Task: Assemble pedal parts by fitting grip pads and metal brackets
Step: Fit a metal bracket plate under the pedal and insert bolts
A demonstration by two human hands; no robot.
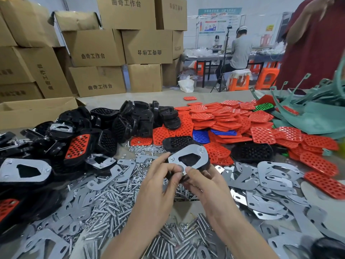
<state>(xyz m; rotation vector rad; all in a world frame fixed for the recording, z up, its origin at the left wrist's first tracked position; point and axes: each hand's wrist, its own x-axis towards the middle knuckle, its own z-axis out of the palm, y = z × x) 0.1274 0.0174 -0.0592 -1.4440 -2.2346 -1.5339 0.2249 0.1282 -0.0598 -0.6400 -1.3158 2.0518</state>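
Observation:
In the middle of the head view I hold a black pedal body (175,143) with a grey metal bracket (193,151) lying on its upper face. My left hand (162,181) pinches the pedal's near end from the left, thumb and fingers curled at the bracket's lower tip. My right hand (204,179) grips the same end from the right, its thumb pressed on the bracket's tip. Two nuts show on the bracket's corners. Red grip pads (233,116) lie heaped behind, and loose brackets (270,176) to the right.
Black pedal bodies (130,120) are piled at the left, some fitted with red pads. Bolts (115,199) and small nuts (147,147) cover the table's near part. Green plastic parts (313,113) sit far right. Cardboard boxes (97,47) stand behind; a person in red (317,43) stands at the right.

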